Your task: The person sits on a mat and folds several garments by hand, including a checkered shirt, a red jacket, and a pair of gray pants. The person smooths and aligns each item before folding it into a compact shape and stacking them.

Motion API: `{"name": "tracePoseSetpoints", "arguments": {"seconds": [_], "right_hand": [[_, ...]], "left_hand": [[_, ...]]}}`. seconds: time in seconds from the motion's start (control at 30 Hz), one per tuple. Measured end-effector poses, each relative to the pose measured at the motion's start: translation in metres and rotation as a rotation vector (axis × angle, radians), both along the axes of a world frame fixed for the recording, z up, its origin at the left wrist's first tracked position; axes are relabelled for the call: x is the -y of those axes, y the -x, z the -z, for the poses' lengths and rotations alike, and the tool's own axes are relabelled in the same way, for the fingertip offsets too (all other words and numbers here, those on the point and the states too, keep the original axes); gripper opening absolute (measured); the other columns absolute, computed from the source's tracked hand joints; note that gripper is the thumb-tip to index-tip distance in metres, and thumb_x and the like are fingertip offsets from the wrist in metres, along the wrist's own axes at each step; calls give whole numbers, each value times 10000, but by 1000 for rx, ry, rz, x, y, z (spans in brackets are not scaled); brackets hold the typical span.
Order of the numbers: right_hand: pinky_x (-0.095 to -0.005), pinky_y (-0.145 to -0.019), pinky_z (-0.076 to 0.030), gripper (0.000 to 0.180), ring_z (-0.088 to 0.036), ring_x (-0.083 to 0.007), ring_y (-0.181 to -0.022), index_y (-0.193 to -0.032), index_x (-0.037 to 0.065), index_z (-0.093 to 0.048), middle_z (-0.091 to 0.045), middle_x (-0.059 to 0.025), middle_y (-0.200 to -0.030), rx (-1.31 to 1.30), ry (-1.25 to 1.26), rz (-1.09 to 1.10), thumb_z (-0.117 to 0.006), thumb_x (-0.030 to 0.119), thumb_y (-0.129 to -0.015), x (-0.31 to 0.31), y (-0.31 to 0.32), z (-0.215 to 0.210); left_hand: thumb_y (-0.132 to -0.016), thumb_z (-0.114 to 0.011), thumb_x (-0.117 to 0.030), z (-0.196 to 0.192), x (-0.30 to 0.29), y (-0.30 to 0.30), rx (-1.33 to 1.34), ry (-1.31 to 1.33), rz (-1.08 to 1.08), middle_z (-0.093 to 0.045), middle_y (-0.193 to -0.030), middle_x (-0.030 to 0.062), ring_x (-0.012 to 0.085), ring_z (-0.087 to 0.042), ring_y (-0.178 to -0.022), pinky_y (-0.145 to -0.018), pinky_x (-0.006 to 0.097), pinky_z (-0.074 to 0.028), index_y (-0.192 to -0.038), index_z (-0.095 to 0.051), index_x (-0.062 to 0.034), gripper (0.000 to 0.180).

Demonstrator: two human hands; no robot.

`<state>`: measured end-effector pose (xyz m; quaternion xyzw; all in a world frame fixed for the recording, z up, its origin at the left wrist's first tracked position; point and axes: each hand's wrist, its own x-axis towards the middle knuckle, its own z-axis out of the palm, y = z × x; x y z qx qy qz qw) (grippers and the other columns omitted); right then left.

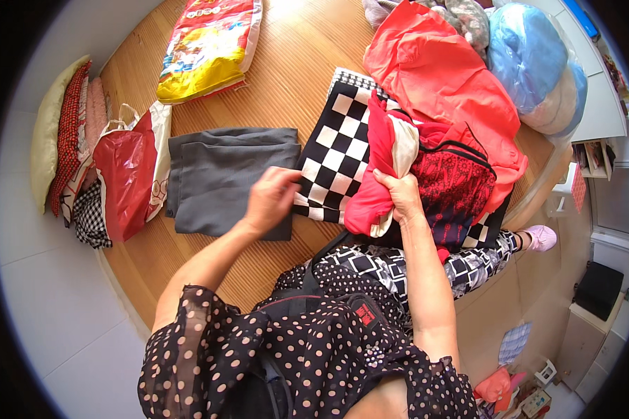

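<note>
Left hand [271,200] rests open on folded grey cloth [227,178]; right hand [398,192] grips red garment [381,164]; one red bag [126,174] at nine o'clock.

dark polka-dot top, checked trousers, bare forearms

the person wears a black blouse [307,349] scattered with small pale pink dots, its loose sleeves [189,328] ending above the elbows in a sheer, ruffled edge. both forearms are uncovered, and the left hand [269,202] and right hand [398,192] carry no gloves. black straps [314,279] with a small red patch [365,312] cross the chest. the trousers [398,269] bear a black-and-white geometric check, and a pale pink shoe [540,237] shows at one foot.
</note>
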<state>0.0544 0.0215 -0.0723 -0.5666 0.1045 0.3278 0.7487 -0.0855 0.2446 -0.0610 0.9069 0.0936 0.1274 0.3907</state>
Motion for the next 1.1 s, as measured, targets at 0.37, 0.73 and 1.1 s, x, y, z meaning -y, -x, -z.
{"name": "tracePoseSetpoints", "arguments": {"seconds": [0.37, 0.73, 1.1], "right_hand": [[-306, -761, -504, 290, -628, -159, -816, -1050, -27, -608, -648, -71, -955, 14, -79, 46, -670, 11, -769, 10, 2, 10], [-334, -847, -494, 329, -618, -183, -914, -1129, 3, -563, -636, -74, -1018, -94, -398, 101, -638, 92, -821, 59, -9, 5], [-476, -989, -390, 561, -519, -304, -1133, -1248, -17, -443, -523, -169, -1250, -44, -840, 296, -626, 324, -842, 158, -15, -33]], "left_hand": [[-461, -838, -359, 25, -14, 95, -351, -540, 178, -230, -1448, 171, 380, -180, -1347, -1066, 539, -177, -1370, -329, -120, 1069], [-849, -455, 55, -64, -189, 30, 45, 519, -167, -636, -1051, 78, 166, -590, -963, -873, 288, -466, -1084, -607, -34, 294], [-893, -547, -169, -206, -72, -51, 305, 1514, 192, -572, -1197, 139, 268, -540, -1112, -978, 391, -421, -1178, -542, 5, 334]]}}
